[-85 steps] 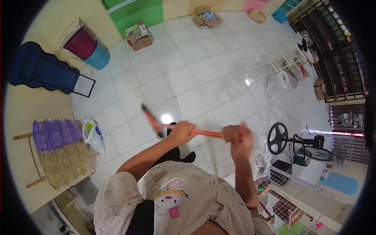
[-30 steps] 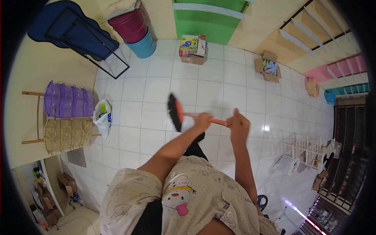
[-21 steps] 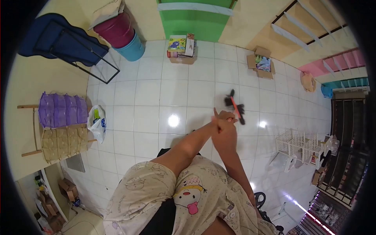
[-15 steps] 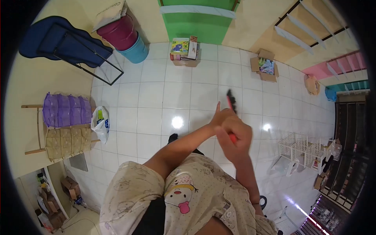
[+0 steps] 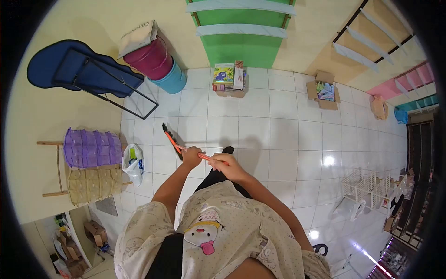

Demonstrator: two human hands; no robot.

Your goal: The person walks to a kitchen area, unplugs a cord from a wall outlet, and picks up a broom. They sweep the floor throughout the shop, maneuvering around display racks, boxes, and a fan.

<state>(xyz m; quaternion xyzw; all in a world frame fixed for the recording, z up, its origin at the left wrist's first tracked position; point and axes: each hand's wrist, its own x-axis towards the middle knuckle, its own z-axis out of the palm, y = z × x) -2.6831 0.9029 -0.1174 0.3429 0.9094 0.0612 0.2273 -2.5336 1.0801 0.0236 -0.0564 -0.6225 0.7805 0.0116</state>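
Observation:
A broom (image 5: 173, 141) with an orange-red handle and dark bristles reaches out over the white tiled floor, its head to the front left. My left hand (image 5: 191, 156) is wrapped round the handle, closer to the bristles. Further back, towards my body, my right hand (image 5: 227, 166) grips the upper end of the same handle. Part of the bristles lies behind the handle and my left hand.
At the left are a white plastic bag (image 5: 134, 165), purple hanging organizers (image 5: 92, 148) and a folded blue ironing board (image 5: 60, 65). Stacked tubs (image 5: 171, 80), a box of books (image 5: 230, 93) and an open carton (image 5: 329, 103) line the far walls. White wire racks (image 5: 360, 186) stand right.
The broom has swung from the front right to the front left, both hands moving left with it. My arms were crossed close together before and are now apart. The view has shifted slightly.

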